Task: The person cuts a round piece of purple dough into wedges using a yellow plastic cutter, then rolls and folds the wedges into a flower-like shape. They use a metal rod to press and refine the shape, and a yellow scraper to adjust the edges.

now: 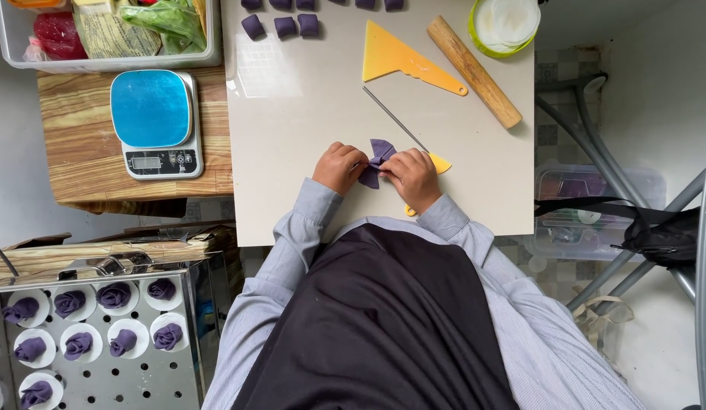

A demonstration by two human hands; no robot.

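Head view, looking straight down: both hands meet at the near middle of the pale grey bench [292,152]. Left hand [339,167] and right hand [414,176] each pinch the flat purple piece of folded dough [379,158] between them, grip closed on its edges. The dough's long axis runs roughly away from the body, slightly tilted; neither hand is clearly nearer. A thin metal rod [395,118] lies just beyond, angled toward the right hand. Fingertips and the pinch points themselves are hidden under knuckles (probably thumb and forefinger). A yellow plastic scraper [439,162] is mostly covered by the right hand.
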